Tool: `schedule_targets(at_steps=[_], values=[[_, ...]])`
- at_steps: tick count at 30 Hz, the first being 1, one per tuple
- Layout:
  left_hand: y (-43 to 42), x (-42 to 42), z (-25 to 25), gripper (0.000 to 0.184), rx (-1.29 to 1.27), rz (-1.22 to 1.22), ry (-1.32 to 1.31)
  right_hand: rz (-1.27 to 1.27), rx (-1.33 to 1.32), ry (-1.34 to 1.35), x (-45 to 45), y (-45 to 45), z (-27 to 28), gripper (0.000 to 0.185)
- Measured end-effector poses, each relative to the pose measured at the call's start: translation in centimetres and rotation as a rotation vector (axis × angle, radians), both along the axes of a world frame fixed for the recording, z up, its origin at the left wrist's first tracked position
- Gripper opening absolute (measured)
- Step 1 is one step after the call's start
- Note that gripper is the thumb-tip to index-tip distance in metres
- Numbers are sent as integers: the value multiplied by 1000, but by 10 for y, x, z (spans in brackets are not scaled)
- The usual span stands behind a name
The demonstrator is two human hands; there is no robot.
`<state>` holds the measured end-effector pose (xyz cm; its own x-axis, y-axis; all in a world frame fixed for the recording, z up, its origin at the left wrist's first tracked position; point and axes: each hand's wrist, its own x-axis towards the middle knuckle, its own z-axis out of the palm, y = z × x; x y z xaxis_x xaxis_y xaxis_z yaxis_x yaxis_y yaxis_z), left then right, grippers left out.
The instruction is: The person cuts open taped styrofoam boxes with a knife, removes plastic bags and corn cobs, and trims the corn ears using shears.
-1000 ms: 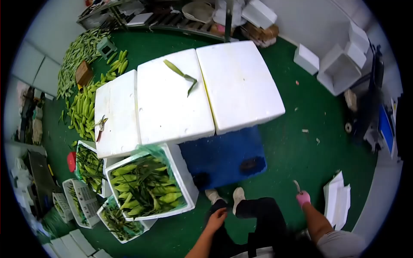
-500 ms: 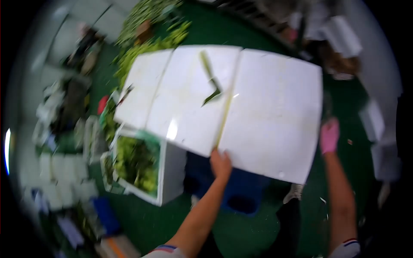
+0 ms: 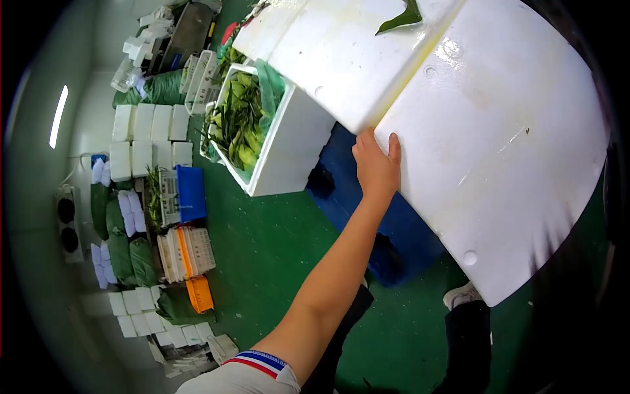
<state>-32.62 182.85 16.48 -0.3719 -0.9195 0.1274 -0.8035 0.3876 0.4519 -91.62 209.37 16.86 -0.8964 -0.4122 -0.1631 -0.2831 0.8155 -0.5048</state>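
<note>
My left hand [image 3: 378, 165] rests at the near edge of the white foam boxes, its fingers at the seam and the thumb apart on the right-hand box [image 3: 499, 144]. Nothing can be made out inside its grasp. A piece of green husk [image 3: 401, 20] lies on the middle box [image 3: 348, 59], at the top of the view. Left of my hand, an open foam box [image 3: 289, 148] lined with green netting holds corn in husks [image 3: 241, 125]. My right hand is out of view.
A blue platform [image 3: 413, 246] lies under the boxes on the green floor. Along the left wall stand stacked white foam blocks [image 3: 143, 157], a blue crate [image 3: 191, 194], white crates [image 3: 187, 255] and an orange basket [image 3: 199, 294]. My shoe [image 3: 461, 295] is near the box corner.
The view has swung left and come nearer the boxes. My left hand rose from my lap to the box edge and stays there. My right hand, in a pink glove, has left the view.
</note>
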Motion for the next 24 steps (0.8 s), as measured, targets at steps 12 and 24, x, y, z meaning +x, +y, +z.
schedule_targets(at_steps=[12,24], values=[[108,253,-21,43,395,366,655,-113,-105,-55,206,186,-57,64],[216,482,-14,49,2056,1423,1189,-812,-255,-270,531,196,-17,59]])
